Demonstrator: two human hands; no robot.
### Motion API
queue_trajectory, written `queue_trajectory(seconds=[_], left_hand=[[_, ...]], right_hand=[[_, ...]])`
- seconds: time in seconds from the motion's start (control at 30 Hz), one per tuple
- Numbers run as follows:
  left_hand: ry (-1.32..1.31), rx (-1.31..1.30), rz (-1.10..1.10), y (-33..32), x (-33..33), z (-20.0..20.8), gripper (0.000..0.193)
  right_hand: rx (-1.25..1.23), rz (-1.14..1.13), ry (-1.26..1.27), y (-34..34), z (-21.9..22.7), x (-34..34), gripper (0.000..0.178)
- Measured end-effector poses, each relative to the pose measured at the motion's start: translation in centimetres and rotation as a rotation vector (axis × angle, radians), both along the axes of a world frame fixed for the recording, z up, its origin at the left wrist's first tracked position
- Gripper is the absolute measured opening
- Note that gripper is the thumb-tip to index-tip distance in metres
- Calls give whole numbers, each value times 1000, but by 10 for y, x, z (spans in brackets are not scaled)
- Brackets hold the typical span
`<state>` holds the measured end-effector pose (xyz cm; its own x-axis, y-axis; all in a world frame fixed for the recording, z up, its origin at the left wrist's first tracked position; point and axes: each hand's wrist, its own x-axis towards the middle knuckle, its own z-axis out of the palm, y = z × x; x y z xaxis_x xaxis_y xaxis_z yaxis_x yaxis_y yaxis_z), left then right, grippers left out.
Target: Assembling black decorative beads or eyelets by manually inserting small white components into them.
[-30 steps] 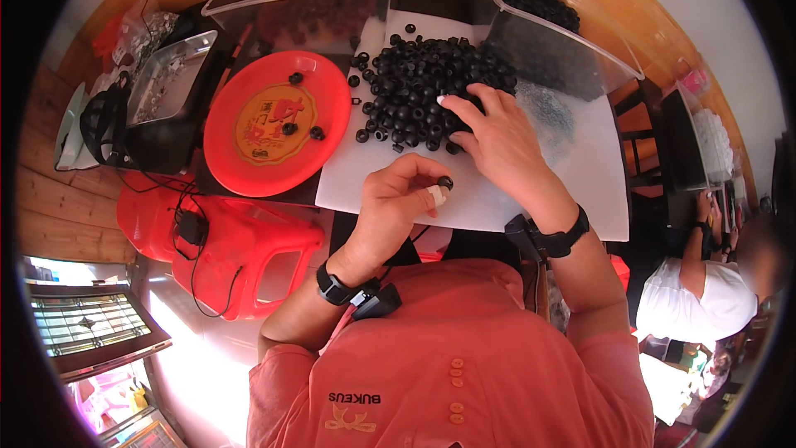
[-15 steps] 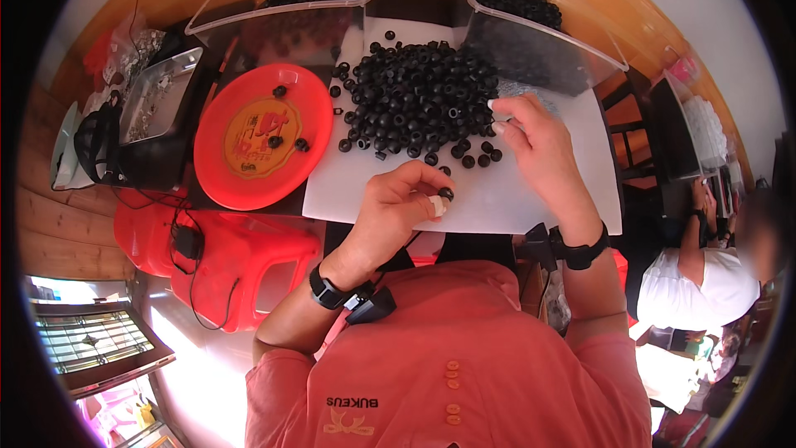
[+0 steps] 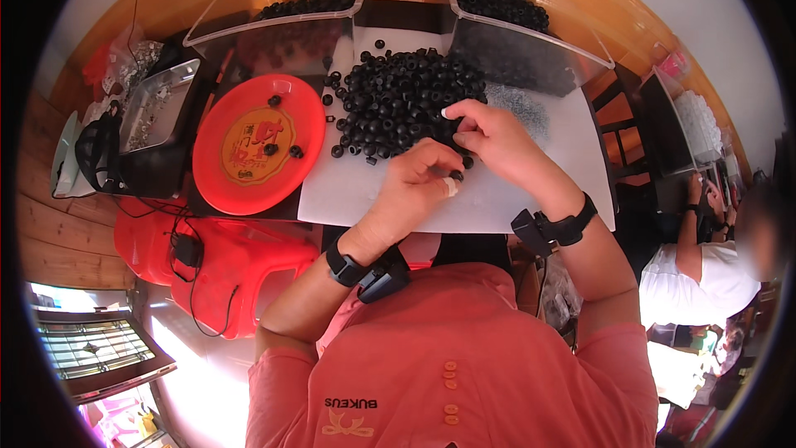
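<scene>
A heap of small round black plastic pieces (image 3: 398,104) with holes lies on a white board (image 3: 564,174). At the heap's right front edge is my right hand (image 3: 506,145), its thumb and forefinger apart and their light-coloured tips against the pieces. My left hand (image 3: 414,182), just in front of the heap, pinches one black piece (image 3: 456,175) between thumb and fingers; the thumb has a pale covering. A loose black piece (image 3: 468,163) shows between the two hands. To the left, a red round tray (image 3: 211,166) carries several similar pieces.
Two clear plastic bins, a left one (image 3: 286,37) and a right one (image 3: 531,37), hold more black pieces behind the board. A metal tray (image 3: 170,108) of small parts stands far left, above red stools (image 3: 240,257). Another person (image 3: 696,282) sits at right.
My right hand has moved left along the heap's edge, and the heap's right side has shifted left, baring grey bits on the board. My left hand has moved slightly forward, still pinching its piece.
</scene>
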<state>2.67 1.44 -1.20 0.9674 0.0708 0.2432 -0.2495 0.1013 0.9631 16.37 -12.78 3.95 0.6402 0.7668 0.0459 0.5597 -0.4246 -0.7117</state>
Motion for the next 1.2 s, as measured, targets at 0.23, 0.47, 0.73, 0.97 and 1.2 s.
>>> queue_trajectory(seconds=[0.23, 0.47, 0.73, 0.97, 1.2], left_hand=[[7, -102, -12, -2, -11, 8, 23], [14, -72, 21, 11, -19, 3, 22], [30, -172, 177, 40, -22, 9, 20], [17, -285, 282, 45, -22, 9, 18], [-27, -370, 245, 41, -29, 15, 20]], right_hand=[[-139, -110, -16, -12, 15, 7, 28], [-170, -11, -79, -2, 1, -17, 35], [-81, -7, 214, 33, 4, -42, 35], [97, -25, 431, 47, 13, -57, 31], [203, -144, 378, 6, 13, -26, 23]])
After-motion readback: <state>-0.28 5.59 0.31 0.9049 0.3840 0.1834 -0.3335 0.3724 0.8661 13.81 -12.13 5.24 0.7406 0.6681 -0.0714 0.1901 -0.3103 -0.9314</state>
